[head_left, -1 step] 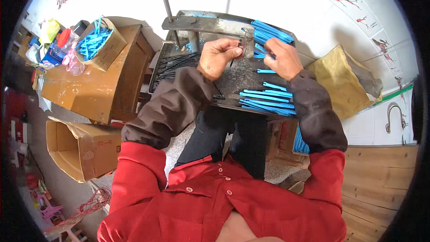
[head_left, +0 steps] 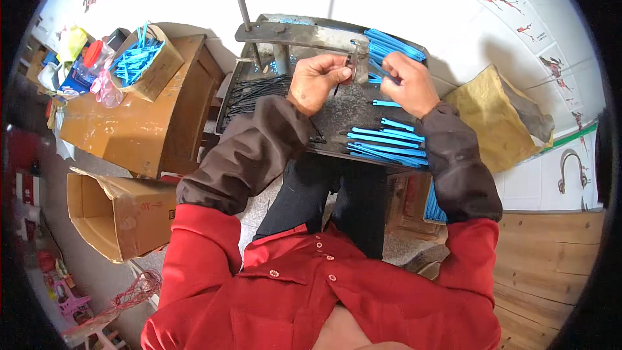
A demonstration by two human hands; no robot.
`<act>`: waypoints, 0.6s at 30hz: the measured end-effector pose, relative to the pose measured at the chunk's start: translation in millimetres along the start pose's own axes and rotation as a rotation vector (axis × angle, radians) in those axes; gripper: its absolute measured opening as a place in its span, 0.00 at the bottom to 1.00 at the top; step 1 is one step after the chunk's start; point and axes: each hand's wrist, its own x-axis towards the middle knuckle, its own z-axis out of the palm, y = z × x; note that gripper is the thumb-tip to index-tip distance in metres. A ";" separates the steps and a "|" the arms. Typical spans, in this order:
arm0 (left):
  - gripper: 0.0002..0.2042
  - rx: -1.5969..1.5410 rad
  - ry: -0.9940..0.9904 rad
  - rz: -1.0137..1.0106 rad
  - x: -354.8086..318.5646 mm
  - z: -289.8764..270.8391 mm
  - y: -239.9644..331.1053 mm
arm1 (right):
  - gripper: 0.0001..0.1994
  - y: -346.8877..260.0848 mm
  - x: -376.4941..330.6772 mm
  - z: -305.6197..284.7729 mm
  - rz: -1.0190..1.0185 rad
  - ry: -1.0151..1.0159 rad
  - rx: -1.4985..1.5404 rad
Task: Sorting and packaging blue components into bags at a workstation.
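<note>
My left hand (head_left: 319, 83) is closed in a pinch on a thin dark rod (head_left: 335, 91), whose lower end shows below the fingertips. It works right beside an upright metal post (head_left: 360, 65) of a bench press with a long flat arm (head_left: 304, 34). My right hand (head_left: 414, 86) is curled shut to the right of the post, above blue strips; what it holds is hidden by the fingers. Several blue slotted strips (head_left: 387, 144) lie at the tray's right front, and a blue stack (head_left: 394, 45) sits behind. Thin black rods (head_left: 259, 95) lie in a pile on the left.
A dark metal tray (head_left: 337, 154) carries the work. To the left are a brown wooden cabinet (head_left: 110, 131) with a box of blue strips (head_left: 165, 68), and an open cardboard carton (head_left: 139, 217). A yellowish sack (head_left: 483, 116) leans at right; more blue strips (head_left: 435, 206) stand below the tray.
</note>
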 end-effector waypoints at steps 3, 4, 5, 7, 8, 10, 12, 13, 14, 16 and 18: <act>0.08 -0.061 0.039 0.009 3.4 2.3 -0.2 | 0.04 -15.6 2.3 10.2 0.302 -0.014 0.537; 0.08 -0.060 0.042 0.009 3.0 1.9 -0.3 | 0.04 -20.8 3.0 10.2 0.300 -0.016 0.539; 0.08 -0.036 0.046 0.019 3.0 3.0 1.0 | 0.03 -25.9 3.8 7.6 0.457 -0.075 0.699; 0.08 -0.012 0.053 0.027 3.1 3.9 4.1 | 0.02 -25.6 6.6 6.6 0.616 -0.137 0.858; 0.08 0.053 0.045 0.020 3.5 3.6 5.9 | 0.01 -20.9 10.6 6.8 0.358 -0.085 0.600; 0.08 0.117 0.039 0.011 3.5 1.9 7.3 | 0.01 -16.1 15.4 6.0 0.104 -0.036 0.342; 0.11 0.178 -0.016 0.050 4.6 -1.8 7.5 | 0.02 -16.3 17.9 2.1 0.086 -0.073 0.334; 0.11 0.177 -0.014 0.049 0.8 -3.3 7.4 | 0.04 -15.9 17.3 -0.1 0.124 -0.075 0.344; 0.13 0.229 -0.006 0.050 -5.5 -5.3 7.7 | 0.05 -13.5 13.9 -6.3 0.179 -0.122 0.351; 0.25 0.487 -0.086 0.108 -14.7 -12.9 23.9 | 0.04 13.9 -3.2 -18.5 0.173 -0.156 0.277; 0.36 0.938 -0.117 0.165 -34.1 -23.9 53.7 | 0.05 30.5 -32.7 -23.5 0.028 -0.156 0.017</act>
